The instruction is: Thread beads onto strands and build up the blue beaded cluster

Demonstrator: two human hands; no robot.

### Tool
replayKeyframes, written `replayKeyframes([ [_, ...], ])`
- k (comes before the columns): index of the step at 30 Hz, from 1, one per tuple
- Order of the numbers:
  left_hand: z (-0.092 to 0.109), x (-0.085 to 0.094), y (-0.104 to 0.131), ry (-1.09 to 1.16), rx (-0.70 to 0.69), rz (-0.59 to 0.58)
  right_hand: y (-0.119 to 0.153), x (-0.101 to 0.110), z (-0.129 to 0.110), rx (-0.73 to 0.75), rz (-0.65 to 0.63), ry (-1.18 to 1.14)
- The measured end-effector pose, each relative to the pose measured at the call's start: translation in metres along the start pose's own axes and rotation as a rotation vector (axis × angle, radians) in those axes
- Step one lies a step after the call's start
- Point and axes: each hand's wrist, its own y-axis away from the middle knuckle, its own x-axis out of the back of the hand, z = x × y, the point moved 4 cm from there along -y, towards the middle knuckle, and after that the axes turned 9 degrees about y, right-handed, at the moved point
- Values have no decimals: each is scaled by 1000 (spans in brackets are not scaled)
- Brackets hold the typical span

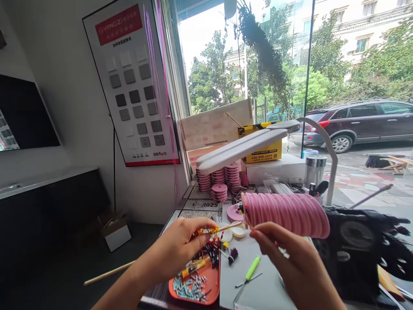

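Note:
My left hand [189, 241] is closed around a thin wooden stick [111, 272] that runs from the lower left to a tip near the middle. Small yellow pieces [214, 231], with some red among them, cluster on the stick at my fingertips. Opposite the tip, my right hand [287, 254] has thumb and forefinger pinched together; what lies between them is too small to make out. Just behind the right fingers is a row of pink spools [285, 213] on a dark machine [351, 245]. Below my left hand sits an orange tray [211, 284] of small metal and black parts.
A green-handled hook tool [252, 269] and a dark tassel [232, 255] lie on the pale board. Stacked pink spools [219, 191] stand farther back. A white lamp [241, 150] hangs low over the table, before a yellow box [264, 150] and a clear jar [314, 172].

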Motion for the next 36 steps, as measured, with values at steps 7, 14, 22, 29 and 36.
replayKeyframes([
  [7, -7, 1, 0, -12, -2, 1, -36, 26, -2, 132, 259, 741],
  [14, -3, 2, -1, -5, -17, 5, -47, 18, -10, 159, 193, 940],
  [22, 0, -5, -2, 166, -43, 1, -8, -23, -1, -30, -264, -130],
  [29, 4, -6, -1, 227, -35, -67, -2, -51, -7, -95, -342, -531],
  [36, -1, 1, 1, 145, -2, -33, -16, 19, 6, 50, 191, 288],
])
